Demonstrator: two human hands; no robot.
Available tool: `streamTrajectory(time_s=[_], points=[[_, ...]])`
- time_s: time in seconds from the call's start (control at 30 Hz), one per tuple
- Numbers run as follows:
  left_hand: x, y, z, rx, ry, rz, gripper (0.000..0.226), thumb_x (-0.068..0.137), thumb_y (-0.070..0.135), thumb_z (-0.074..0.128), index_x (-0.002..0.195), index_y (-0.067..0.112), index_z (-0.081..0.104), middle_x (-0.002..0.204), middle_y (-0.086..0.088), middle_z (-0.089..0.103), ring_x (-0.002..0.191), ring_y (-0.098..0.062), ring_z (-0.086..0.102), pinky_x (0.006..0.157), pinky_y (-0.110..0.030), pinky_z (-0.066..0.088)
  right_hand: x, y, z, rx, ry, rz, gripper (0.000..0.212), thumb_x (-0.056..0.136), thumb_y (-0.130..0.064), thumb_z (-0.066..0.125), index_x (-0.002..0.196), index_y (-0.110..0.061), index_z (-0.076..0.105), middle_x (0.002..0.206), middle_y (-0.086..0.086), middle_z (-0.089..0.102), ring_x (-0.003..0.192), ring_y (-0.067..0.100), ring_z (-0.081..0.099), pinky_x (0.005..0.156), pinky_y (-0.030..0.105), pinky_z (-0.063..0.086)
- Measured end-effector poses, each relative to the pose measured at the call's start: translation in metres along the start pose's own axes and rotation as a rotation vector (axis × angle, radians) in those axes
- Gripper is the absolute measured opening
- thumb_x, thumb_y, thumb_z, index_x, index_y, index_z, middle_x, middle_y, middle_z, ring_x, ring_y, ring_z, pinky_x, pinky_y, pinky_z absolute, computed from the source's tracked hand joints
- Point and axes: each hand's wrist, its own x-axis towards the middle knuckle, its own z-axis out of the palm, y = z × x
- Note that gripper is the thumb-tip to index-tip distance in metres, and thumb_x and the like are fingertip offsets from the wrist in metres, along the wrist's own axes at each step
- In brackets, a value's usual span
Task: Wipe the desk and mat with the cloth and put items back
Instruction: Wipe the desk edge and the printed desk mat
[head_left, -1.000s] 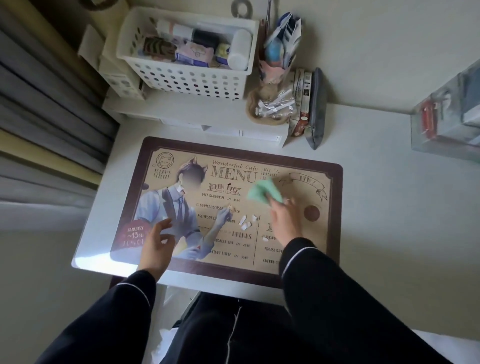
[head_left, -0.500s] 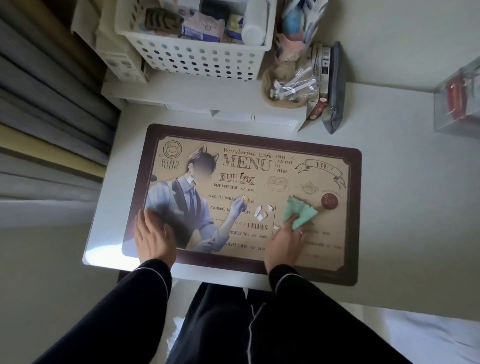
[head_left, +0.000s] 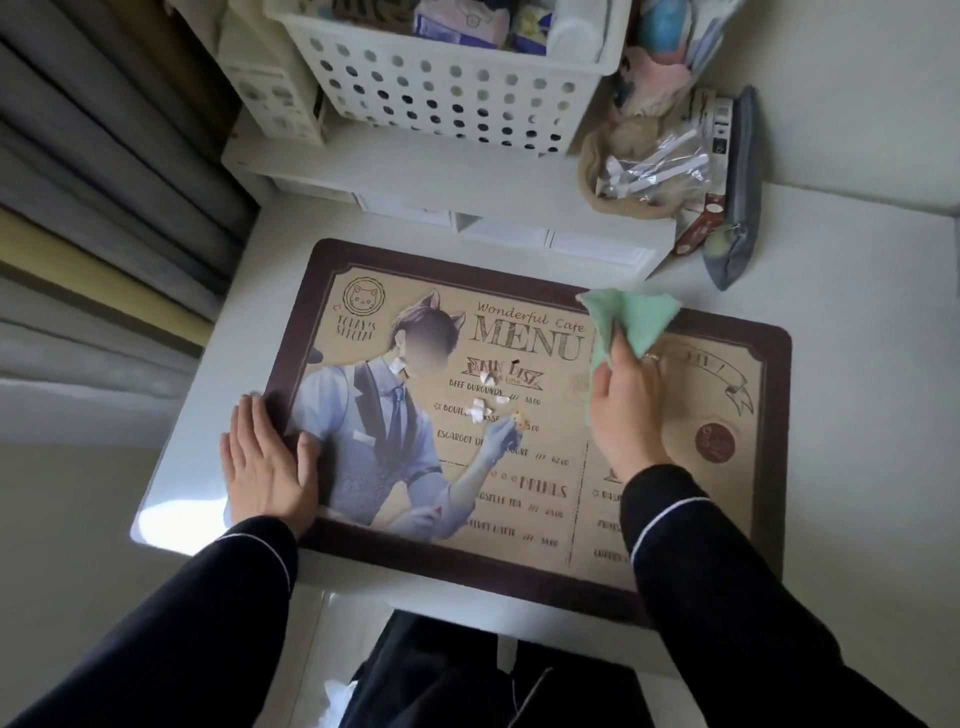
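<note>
The desk (head_left: 857, 415) is seen to extend on every side of the grip, with bare white surface lying well off to its right and beyond it. The mat (head_left: 545, 467) is spread on the desk directly under the grip, its long axis running left to right across the line of the forearm, so most of its printed face lies to the left of the grip and nearer the body.

A white basket (head_left: 441, 98) is set well beyond the grip and to its left, on a raised shelf.

The left hand (head_left: 265, 467) is laid flat far to the left of the grip, fingers straight, pressing the mat's left border down where it meets the desk.

The right hand (head_left: 623, 410) forms the grip: its fingers are closed on the cloth (head_left: 628, 322), which is bunched there, while its free corners fan out just beyond the fingertips, over the mat's far border.

Small paper scraps (head_left: 478, 408) are scattered on the mat to the left of the grip, between the two hands but nearer the right one.

The coming stroke is judged to turn on that offset. A sweep leftward along the mat's long axis would be needed to reach the scraps, and the mat would have to be kept pinned by the left hand.
</note>
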Motion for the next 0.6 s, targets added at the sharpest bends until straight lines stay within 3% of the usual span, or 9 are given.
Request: streamTrajectory(time_s=[0.17,0.3,0.4,0.5,0.53,0.6], points=[[0.0,-0.002,0.004,-0.011,0.063,0.001,0.073,0.091,0.05,0.021,0.149,0.006,0.018,0.155,-0.016,0.022,0.143,-0.029,0.019,0.118,-0.042,0.01,0.024,-0.006,0.03,-0.262,-0.166,-0.067,0.05,0.096,-0.017,0.046,0.143,-0.004,0.036,0.112,0.023,0.061,0.111,0.037,0.045,0.096,0.043,0.036],[-0.001,-0.003,0.004,0.022,0.074,0.032,0.077,0.09,0.056,0.016,0.15,0.008,0.016,0.157,-0.013,0.018,0.145,-0.026,0.016,0.118,-0.04,0.008,-0.014,-0.06,0.064,-0.278,-0.2,-0.344,0.044,0.092,-0.002,0.046,0.136,-0.001,0.044,0.119,0.021,0.06,0.114,0.033,0.045,0.108,0.042,0.029],[-0.004,-0.003,0.004,0.011,0.096,0.026,0.078,0.089,0.057,0.014,0.15,0.009,0.015,0.157,-0.013,0.018,0.145,-0.025,0.016,0.119,-0.04,0.01,-0.039,-0.084,0.076,-0.193,-0.217,-0.483,0.041,0.091,0.001,0.048,0.132,-0.003,0.05,0.107,0.016,0.064,0.1,0.029,0.049,0.094,0.037,0.036],[-0.007,-0.004,0.005,0.028,0.112,0.037,0.078,0.089,0.057,0.011,0.15,0.008,0.016,0.157,-0.012,0.018,0.145,-0.025,0.017,0.119,-0.04,0.01,-0.023,-0.084,0.063,0.184,-0.424,-0.495,0.028,0.097,-0.011,0.045,0.123,-0.009,0.056,0.083,0.006,0.06,0.075,0.017,0.055,0.064,0.024,0.044],[-0.006,-0.005,0.006,0.034,0.112,0.043,0.079,0.089,0.058,0.011,0.15,0.008,0.016,0.158,-0.012,0.017,0.145,-0.024,0.017,0.119,-0.039,0.009,-0.006,-0.081,0.059,0.295,-0.478,-0.499,0.027,0.098,-0.012,0.043,0.12,-0.009,0.057,0.077,0.002,0.055,0.065,0.013,0.052,0.055,0.018,0.04],[-0.006,-0.007,0.009,0.028,0.121,0.046,0.081,0.088,0.059,0.008,0.151,0.009,0.014,0.159,-0.01,0.015,0.145,-0.021,0.015,0.119,-0.036,0.007,0.036,-0.077,0.054,0.272,-0.413,-0.591,0.029,0.099,-0.011,0.04,0.121,-0.011,0.059,0.081,0.002,0.054,0.07,0.016,0.049,0.06,0.024,0.041]])
